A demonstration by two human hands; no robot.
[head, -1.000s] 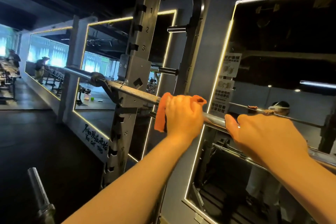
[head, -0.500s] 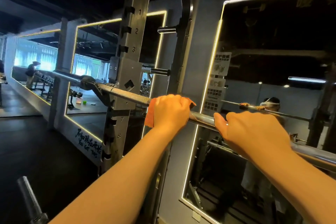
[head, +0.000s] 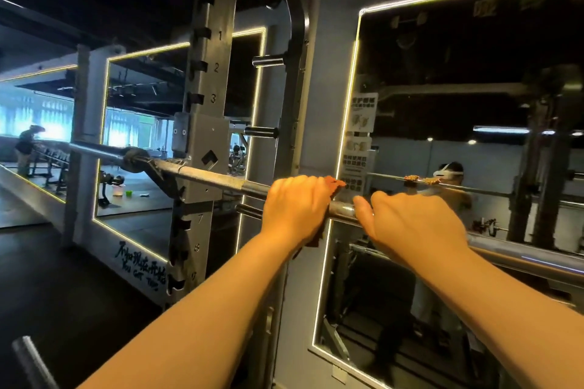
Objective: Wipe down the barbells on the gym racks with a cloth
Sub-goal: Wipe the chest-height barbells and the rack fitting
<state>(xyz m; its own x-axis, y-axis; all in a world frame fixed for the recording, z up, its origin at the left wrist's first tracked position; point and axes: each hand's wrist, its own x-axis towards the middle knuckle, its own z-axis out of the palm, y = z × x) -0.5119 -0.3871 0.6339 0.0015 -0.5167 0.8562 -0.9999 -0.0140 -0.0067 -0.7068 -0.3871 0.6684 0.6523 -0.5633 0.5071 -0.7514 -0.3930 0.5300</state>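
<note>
I read the barbell [head: 215,175] as bare metal. It has a rough, knurled stretch close to the rack post, then turns smooth and glossy further right, where it catches the light. The cloth [head: 335,182] wrapped on the barbell is soft fabric, orange and matt. The rack post [head: 205,136] that the barbell crosses is grey metal with a dull, flat finish. Behind the barbell, the short pegs [head: 268,59] are dark metal with shiny ends, and the mirror [head: 474,88] is glossy glass. Below the barbell, the floor [head: 57,294] looks dark and matt; I cannot tell its material.
</note>
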